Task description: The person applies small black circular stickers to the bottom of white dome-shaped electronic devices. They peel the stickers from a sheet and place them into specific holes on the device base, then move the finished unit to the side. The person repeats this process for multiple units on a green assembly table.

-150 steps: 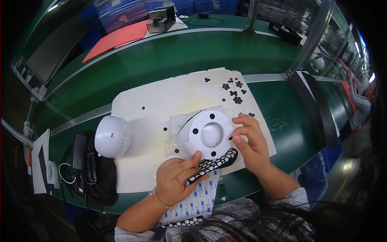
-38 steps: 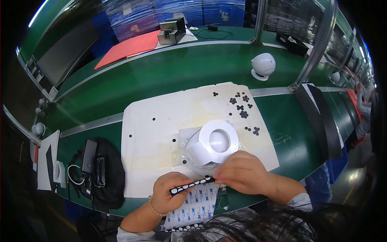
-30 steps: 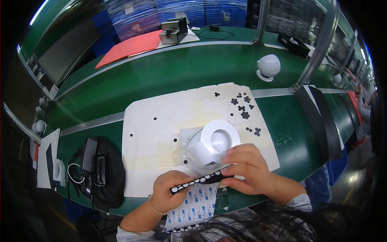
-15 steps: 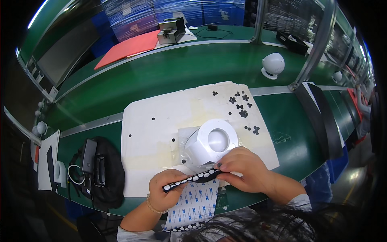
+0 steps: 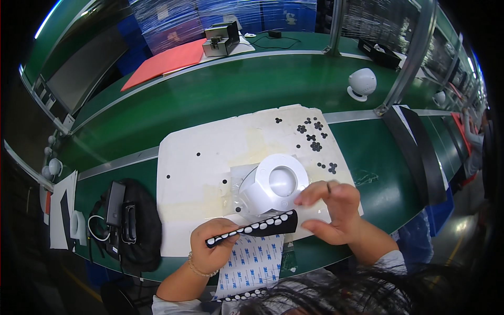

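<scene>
One white dome-shaped housing (image 5: 274, 185) sat on a white mat (image 5: 210, 168), just above one black strip of punched dots (image 5: 253, 229). The left hand (image 5: 212, 251) pinched the strip's left end; the right hand (image 5: 336, 211) hovered at its right end, fingers loosely spread. About ten black pads (image 5: 314, 137) lay scattered on the mat. The green tabletop (image 5: 220, 94) also carried one second white dome (image 5: 361, 83), which had drifted right since half a second before.
</scene>
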Motion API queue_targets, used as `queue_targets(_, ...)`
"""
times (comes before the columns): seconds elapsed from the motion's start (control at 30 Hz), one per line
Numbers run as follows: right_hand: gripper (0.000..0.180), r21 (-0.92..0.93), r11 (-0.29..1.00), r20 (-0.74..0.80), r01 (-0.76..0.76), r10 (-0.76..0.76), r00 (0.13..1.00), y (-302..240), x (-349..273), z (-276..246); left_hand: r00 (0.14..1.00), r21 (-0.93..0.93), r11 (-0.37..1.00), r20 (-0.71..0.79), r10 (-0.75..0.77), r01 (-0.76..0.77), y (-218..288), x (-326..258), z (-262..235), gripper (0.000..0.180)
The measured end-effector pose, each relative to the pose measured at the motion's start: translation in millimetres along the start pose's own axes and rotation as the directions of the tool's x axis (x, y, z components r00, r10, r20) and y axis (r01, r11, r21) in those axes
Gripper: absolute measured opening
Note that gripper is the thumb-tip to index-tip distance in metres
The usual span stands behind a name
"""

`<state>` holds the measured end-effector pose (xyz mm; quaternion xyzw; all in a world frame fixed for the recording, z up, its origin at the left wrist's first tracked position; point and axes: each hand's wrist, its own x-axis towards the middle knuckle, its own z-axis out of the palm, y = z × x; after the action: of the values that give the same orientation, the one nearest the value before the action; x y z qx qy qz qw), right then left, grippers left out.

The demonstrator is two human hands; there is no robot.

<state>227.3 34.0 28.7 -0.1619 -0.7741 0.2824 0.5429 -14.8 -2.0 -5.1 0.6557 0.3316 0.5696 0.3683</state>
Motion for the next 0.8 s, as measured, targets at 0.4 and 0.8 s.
queue_targets(0.4,0.075,-0.18,0.984,-0.043,0.016,-0.024,0.999,3.6,2.0,3.4,1.0,0.001,1.0,0.024,0.009,-0.009,-1.1,0.6,-1.6,0.023)
queue_targets(0.8,0.06,-0.114,0.99,-0.03,0.08,-0.084,0.996,0.8,-2.1,-12.1,0.991,0.018,0.997,0.113,0.078,-0.08,-3.5,2.4,-5.4,0.027)
